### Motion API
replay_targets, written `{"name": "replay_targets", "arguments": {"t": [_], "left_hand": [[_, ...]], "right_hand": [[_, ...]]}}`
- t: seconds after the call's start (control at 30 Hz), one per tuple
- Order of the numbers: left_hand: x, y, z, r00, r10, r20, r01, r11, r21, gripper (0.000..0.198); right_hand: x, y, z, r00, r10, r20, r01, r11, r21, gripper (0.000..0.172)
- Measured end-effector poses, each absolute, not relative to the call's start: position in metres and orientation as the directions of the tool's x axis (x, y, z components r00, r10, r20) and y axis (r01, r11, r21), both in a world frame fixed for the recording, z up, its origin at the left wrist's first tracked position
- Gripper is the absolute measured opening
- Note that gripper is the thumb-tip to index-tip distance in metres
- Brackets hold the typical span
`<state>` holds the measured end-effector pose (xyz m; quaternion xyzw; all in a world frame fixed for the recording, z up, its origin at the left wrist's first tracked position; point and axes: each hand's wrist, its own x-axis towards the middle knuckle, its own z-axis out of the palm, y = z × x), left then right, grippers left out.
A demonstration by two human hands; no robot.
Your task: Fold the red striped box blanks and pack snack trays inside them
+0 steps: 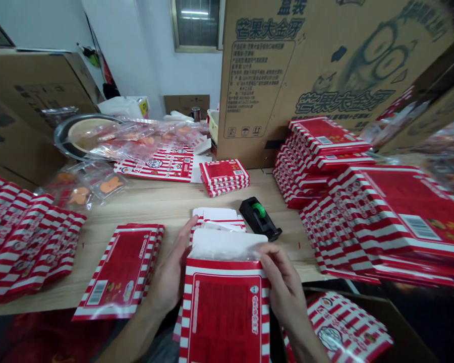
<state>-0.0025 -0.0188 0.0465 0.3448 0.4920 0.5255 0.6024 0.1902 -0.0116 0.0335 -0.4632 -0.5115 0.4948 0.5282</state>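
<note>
I hold a red and white striped box [224, 307] upright in front of me, its white top flap [227, 244] open. My left hand [170, 275] grips its left side, fingers wrapped round the edge. My right hand [283, 285] holds the right top corner, fingers pinched at the flap. Behind the box lies another open white-flapped box [217, 216] on the wooden table [162, 201].
A black tape dispenser [260, 218] with a green roll sits just beyond. Flat striped boxes lie stacked at left [121, 269], far left [22, 237], middle [224, 176] and right [382, 217]. Clear packets [98, 184], a round basin [79, 133] and big cartons [325, 65] stand behind. A carton [344, 327] sits low right.
</note>
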Motion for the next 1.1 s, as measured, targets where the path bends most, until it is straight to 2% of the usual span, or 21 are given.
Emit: {"name": "replay_targets", "arguments": {"t": [0.07,0.1,0.2,0.3,0.43,0.6,0.7,0.8,0.97,1.1], "left_hand": [[-0.002,-0.015,0.048,0.117,0.945,-0.304,-0.486,0.322,0.812,0.038],[-0.003,-0.013,0.049,0.208,0.923,-0.322,-0.523,0.383,0.761,0.037],[-0.008,-0.008,0.053,0.316,0.897,-0.309,-0.519,0.436,0.736,0.019],[-0.011,-0.007,0.055,0.277,0.925,-0.262,-0.488,0.37,0.791,0.017],[-0.008,-0.008,0.058,0.194,0.931,-0.309,-0.434,0.364,0.824,0.015],[-0.003,-0.01,0.059,0.085,0.955,-0.283,-0.351,0.294,0.889,0.014],[-0.005,-0.014,0.058,0.171,0.956,-0.239,-0.352,0.285,0.891,0.014],[-0.008,-0.017,0.055,0.222,0.931,-0.289,-0.376,0.355,0.856,0.017],[-0.009,-0.018,0.053,0.188,0.92,-0.344,-0.401,0.391,0.828,0.012],[-0.013,-0.014,0.053,0.202,0.921,-0.334,-0.322,0.385,0.865,0.007]], "right_hand": [[0.19,-0.011,0.033,-0.077,0.997,-0.004,-0.18,-0.018,-0.984,0.03],[0.19,-0.01,0.033,-0.127,0.991,-0.036,-0.217,-0.063,-0.974,0.034],[0.194,-0.007,0.034,-0.246,0.969,-0.033,-0.2,-0.084,-0.976,0.018],[0.196,-0.003,0.045,-0.319,0.948,-0.019,-0.151,-0.07,-0.986,0.013],[0.192,0.003,0.068,-0.304,0.946,-0.114,0.011,-0.116,-0.993,0.016],[0.191,0.008,0.084,-0.323,0.942,-0.086,0.145,-0.041,-0.989,0.017],[0.195,0.009,0.086,-0.358,0.909,-0.214,0.111,-0.186,-0.976,0.015],[0.196,0.009,0.086,-0.368,0.877,-0.309,0.024,-0.323,-0.946,0.015],[0.195,0.008,0.085,-0.399,0.865,-0.305,-0.055,-0.354,-0.933,0.014],[0.195,0.007,0.084,-0.416,0.851,-0.321,0.009,-0.349,-0.937,0.012]]}}
